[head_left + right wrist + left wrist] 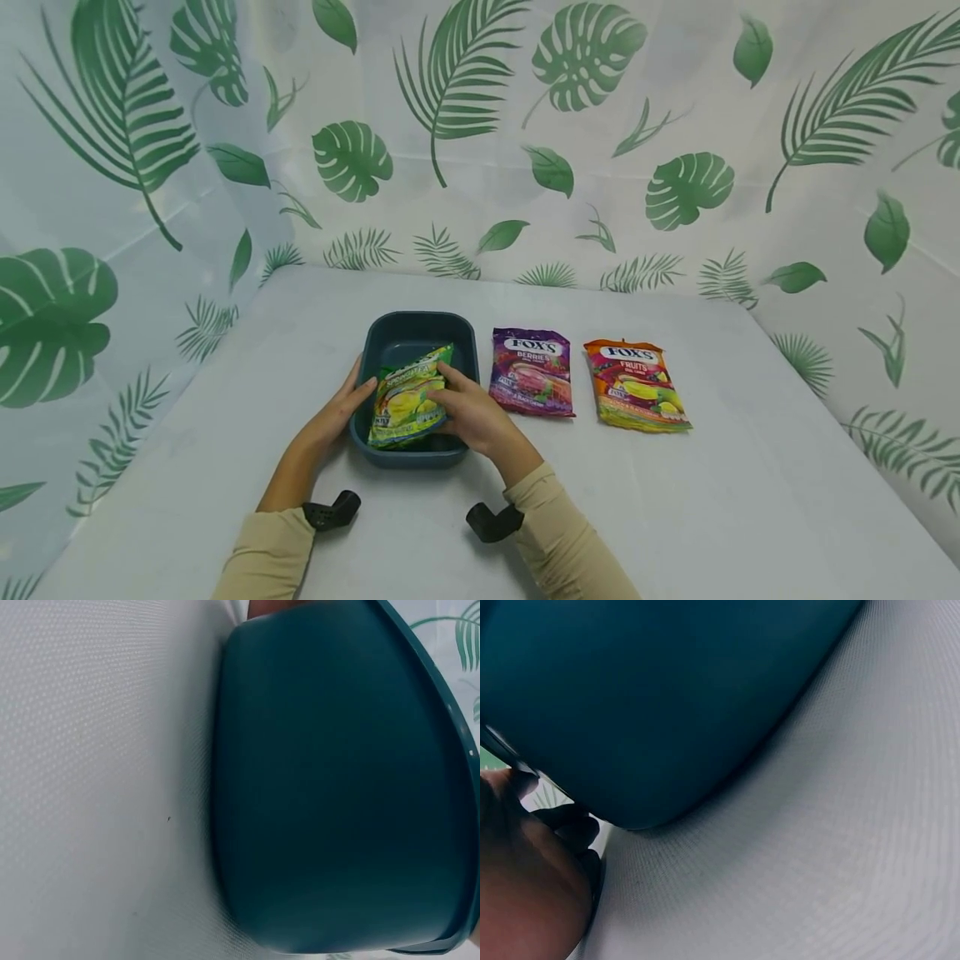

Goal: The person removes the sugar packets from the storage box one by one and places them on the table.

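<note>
A dark teal basin [420,318] stands on the white table in front of me. A green and yellow candy bag [408,398] lies tilted inside it, its lower end on the near rim. My left hand [339,410] clasps the basin's left wall, fingers outside and thumb over the rim touching the bag's edge. My right hand [468,414] holds the bag's right side, fingers curled over it. The left wrist view shows the basin's outer wall [667,697] with my left hand [525,885] beside it. The right wrist view shows only the basin's wall [337,787].
A purple candy bag [531,372] and an orange candy bag [636,386] lie flat to the right of the basin. The white table [675,500] is enclosed by leaf-print curtain [480,167] at the back and both sides.
</note>
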`<state>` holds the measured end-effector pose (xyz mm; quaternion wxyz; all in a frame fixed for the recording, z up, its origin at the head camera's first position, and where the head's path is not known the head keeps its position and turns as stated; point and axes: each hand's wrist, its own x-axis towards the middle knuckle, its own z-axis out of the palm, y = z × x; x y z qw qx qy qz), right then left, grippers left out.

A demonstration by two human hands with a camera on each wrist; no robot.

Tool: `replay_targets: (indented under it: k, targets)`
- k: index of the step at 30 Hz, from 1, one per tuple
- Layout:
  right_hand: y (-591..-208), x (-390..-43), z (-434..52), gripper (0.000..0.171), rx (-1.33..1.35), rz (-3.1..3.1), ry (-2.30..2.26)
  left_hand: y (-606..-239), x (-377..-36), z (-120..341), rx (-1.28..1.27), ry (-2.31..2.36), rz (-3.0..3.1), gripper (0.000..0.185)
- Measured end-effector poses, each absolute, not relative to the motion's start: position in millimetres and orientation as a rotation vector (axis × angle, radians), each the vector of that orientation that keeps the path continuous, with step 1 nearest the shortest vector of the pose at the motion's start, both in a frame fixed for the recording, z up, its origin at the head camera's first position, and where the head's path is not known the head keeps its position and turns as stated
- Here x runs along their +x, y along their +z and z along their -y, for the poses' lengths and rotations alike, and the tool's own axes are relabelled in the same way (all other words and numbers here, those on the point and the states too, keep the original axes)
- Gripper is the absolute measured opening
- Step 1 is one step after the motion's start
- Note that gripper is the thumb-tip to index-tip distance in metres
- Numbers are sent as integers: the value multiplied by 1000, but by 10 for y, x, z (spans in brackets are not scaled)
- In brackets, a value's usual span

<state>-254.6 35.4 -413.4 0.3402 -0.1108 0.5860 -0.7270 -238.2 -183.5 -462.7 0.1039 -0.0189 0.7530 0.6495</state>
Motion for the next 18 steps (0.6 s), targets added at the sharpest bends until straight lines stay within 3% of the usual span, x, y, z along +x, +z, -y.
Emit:
replay_targets:
  k: [18]
  targets:
    - [-4152,-2505,-356,68,-259,-1771,-1865,-4660,-2411,1817,-48,1934,-2237,65]
